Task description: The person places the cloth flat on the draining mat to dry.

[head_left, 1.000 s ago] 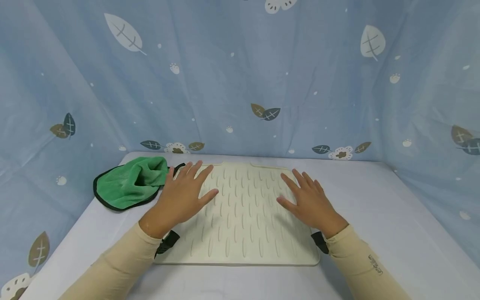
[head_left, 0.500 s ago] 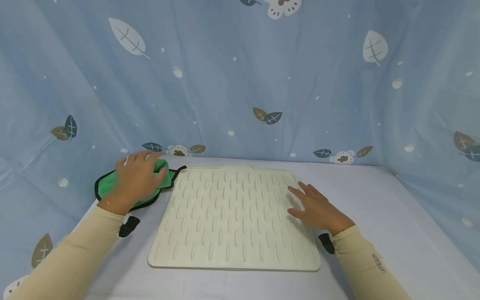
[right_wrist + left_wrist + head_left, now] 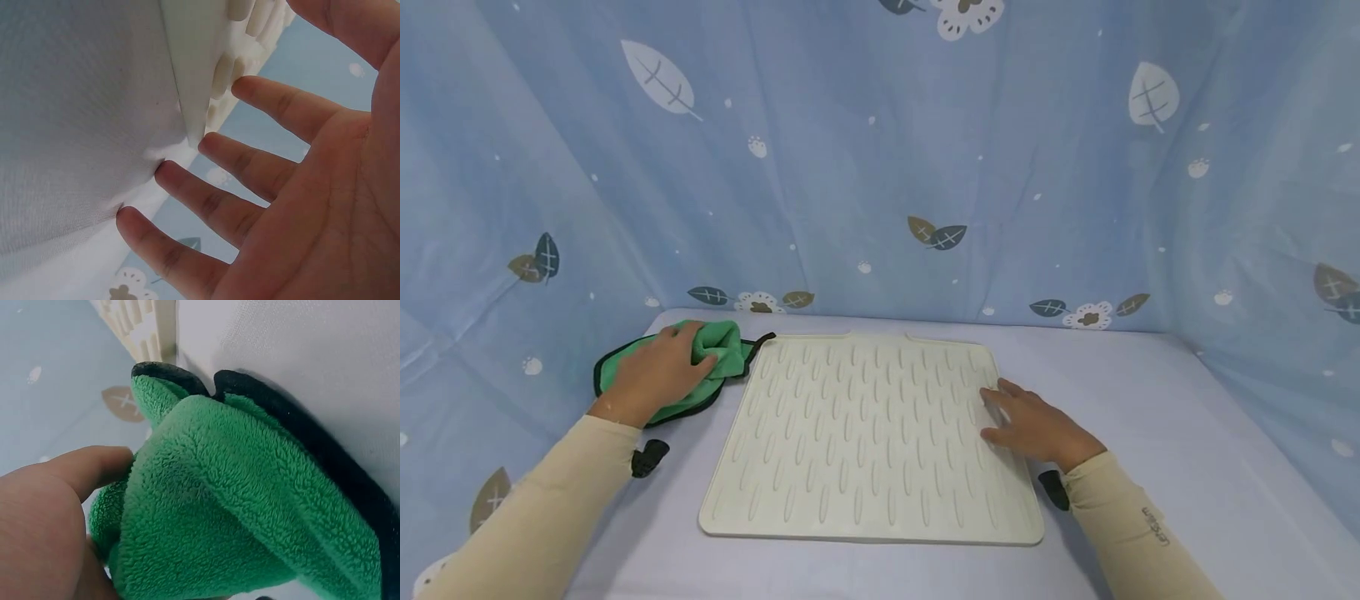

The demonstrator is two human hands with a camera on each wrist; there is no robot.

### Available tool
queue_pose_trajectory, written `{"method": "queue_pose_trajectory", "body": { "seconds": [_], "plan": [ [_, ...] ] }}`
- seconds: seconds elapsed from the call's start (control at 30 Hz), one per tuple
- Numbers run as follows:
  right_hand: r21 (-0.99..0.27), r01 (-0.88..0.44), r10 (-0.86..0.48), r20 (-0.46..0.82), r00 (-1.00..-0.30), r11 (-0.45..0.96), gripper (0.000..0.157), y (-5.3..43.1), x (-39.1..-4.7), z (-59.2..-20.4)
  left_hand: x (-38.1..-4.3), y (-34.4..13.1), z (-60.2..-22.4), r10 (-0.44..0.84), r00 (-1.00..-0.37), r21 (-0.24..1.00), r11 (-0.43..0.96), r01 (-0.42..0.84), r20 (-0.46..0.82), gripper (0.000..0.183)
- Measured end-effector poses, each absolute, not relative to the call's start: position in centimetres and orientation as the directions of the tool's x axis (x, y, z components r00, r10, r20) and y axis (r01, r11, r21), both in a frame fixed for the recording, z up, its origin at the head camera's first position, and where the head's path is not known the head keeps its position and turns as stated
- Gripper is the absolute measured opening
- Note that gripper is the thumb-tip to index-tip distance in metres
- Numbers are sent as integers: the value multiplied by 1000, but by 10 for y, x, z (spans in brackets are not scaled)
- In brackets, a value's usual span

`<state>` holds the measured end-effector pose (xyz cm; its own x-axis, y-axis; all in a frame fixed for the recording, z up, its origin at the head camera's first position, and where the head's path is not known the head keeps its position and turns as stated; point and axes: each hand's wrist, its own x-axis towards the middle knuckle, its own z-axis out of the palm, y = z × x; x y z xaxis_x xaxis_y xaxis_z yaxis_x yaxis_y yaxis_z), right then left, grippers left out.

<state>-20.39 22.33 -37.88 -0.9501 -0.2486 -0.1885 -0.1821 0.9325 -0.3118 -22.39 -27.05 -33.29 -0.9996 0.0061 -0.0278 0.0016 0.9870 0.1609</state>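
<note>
My left hand (image 3: 657, 375) is on a bunched green towel (image 3: 721, 354) with black edging, at the back left of the table. In the left wrist view the thumb (image 3: 94, 467) lies against one side of the folded towel while the other fingers reach behind it, mostly hidden; the hand grips the cloth. A cream rubbery mat (image 3: 865, 450) with raised oblong ridges lies flat in the middle. Over its right edge is my right hand (image 3: 1041, 427), palm down, fingers spread and holding nothing. Its fingertips (image 3: 209, 142) come right to the mat's border and the tablecloth in the right wrist view.
A white cloth (image 3: 1112, 383) covers the table. Behind and at both sides hangs a blue curtain (image 3: 850, 167) printed with leaves and flowers. The towel's black loop (image 3: 763, 340) reaches the mat's back left corner.
My left hand has gone from above the mat leftward to the green towel and closed its fingers on it. The right hand has shifted slightly right and lower, toward the mat's right edge.
</note>
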Motion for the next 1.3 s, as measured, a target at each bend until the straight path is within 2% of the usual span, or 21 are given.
{"method": "queue_pose_trajectory", "body": {
  "seconds": [0.2,0.4,0.83,1.1,1.3],
  "plan": [
    [-298,-173,-237,-194,-952,939,70,223,-207,-380,-228,-270,-339,17,-1000,156,988,13,-25,72],
    [-289,-160,-222,-199,-954,944,70,222,-205,-380,-229,-270,-344,51,-998,169,984,56,34,62],
    [-269,-183,-235,-177,-956,946,68,221,-204,-380,-225,-272,-349,23,-988,154,987,47,155,49],
    [-273,-184,-236,-170,-957,944,68,222,-202,-379,-221,-271,-348,36,-979,169,983,70,201,49],
    [-265,-205,-253,-161,-954,942,67,221,-202,-379,-218,-274,-347,29,-958,203,975,90,287,47]
  ]
}}
